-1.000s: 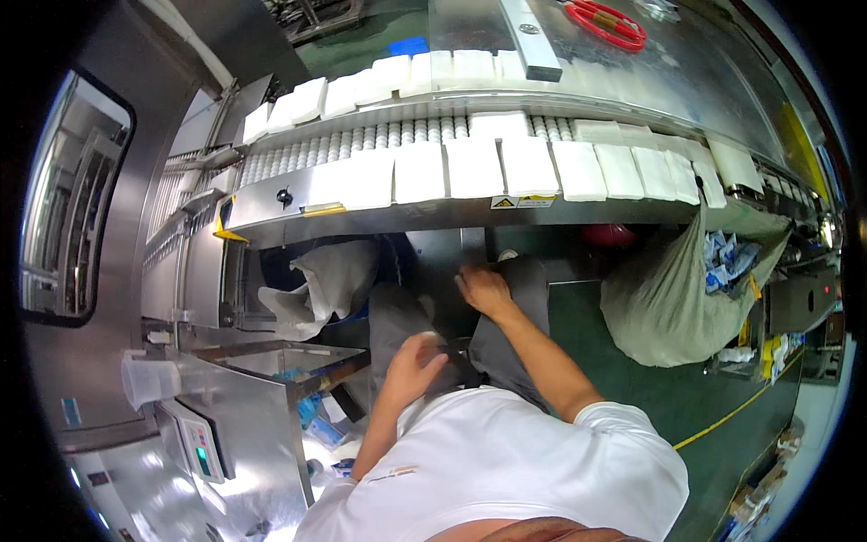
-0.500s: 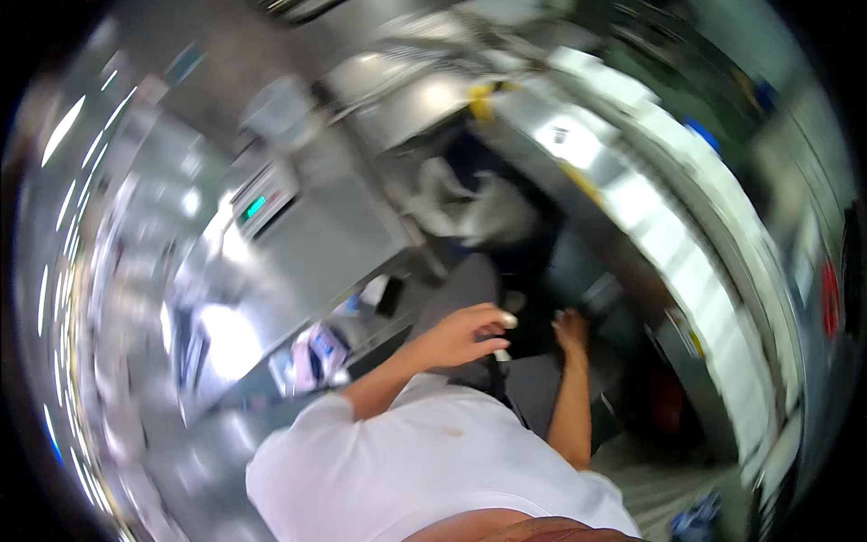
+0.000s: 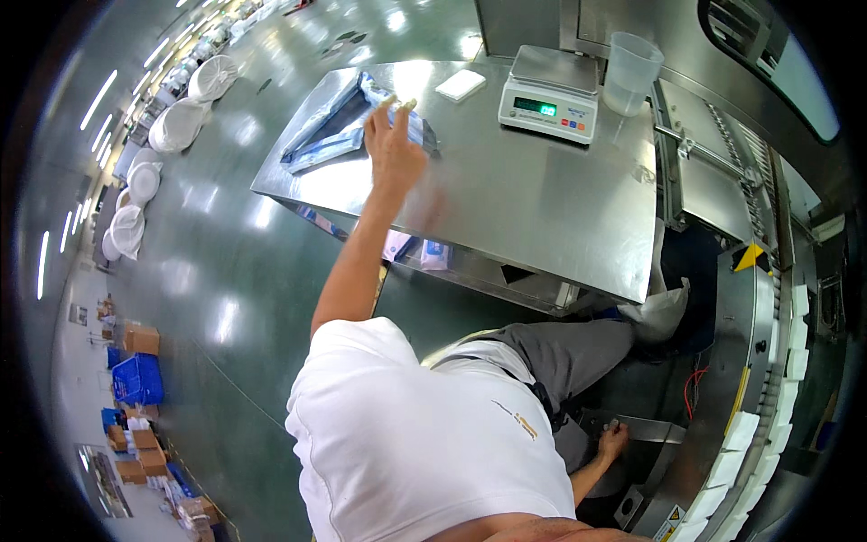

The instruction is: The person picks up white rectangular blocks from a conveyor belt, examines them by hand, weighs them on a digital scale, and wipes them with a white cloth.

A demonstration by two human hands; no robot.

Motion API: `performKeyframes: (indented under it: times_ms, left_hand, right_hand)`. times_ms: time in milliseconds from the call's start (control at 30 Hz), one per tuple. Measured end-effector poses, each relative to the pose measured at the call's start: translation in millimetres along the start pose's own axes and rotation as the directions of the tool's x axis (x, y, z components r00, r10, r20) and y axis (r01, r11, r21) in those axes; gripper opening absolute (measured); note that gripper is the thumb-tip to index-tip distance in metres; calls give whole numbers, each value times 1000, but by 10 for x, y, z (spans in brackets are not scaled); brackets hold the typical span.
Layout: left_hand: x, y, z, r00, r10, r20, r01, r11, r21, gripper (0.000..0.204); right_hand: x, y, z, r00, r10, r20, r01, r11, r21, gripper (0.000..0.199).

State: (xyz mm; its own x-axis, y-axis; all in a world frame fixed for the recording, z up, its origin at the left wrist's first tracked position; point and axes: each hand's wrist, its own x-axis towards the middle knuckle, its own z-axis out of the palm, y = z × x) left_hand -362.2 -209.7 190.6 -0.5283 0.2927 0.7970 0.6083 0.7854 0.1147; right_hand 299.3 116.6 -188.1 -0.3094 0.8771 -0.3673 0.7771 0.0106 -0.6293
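Left hand: The left hand (image 3: 396, 163) reaches over the table (image 3: 542, 203), fingers partly spread; contact with the plastic is unclear.
Blue plastic: Crumpled blue plastic (image 3: 327, 151) lies at the table's far-left corner, beneath the fingertips.
Right hand: The right hand (image 3: 614, 441) curls near a metal bar (image 3: 655, 429); its grip cannot be told.
Scale: A white scale (image 3: 547, 110) stands beside a clear jug (image 3: 632, 74).

The glossy blue-and-silver film (image 3: 330, 149) lies creased and unrolled on the tabletop (image 3: 542, 199), at its left end. 2 long strips spread from near the tabletop's left front corner, 1 following its left edge, 1 angling inward; part of the film is hidden.
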Motion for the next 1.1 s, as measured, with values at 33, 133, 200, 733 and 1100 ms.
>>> performKeyframes:
  times_ms: [33, 133, 200, 733, 1100]
  left_hand:
    - [83, -145, 143, 999, 35, 37, -36, 999, 36, 60]
    - [53, -755, 396, 983, 52, 175, -72, 991, 114, 59]
    - [144, -933, 562, 960, 102, 260, -114, 993, 29, 55]
    - [589, 1161, -6, 458, 753, 473, -193, 604, -774, 45]
    - [-71, 4341, -162, 16, 984, -178, 25, -178, -984, 43]
  right_hand:
    - [-94, -5, 40, 999, 5, -54, -3, 999, 32, 27]
    - [142, 379, 85, 974, -193, -119, 190, 981, -41, 24]
    - [117, 382, 124, 967, -232, -105, 230, 973, -23, 24]
    - [-1054, -1290, -477, 932, -227, -283, 266, 958, 109, 32]
    - [-1595, -2755, -2123, 501, -497, -709, 168, 859, -484, 77]
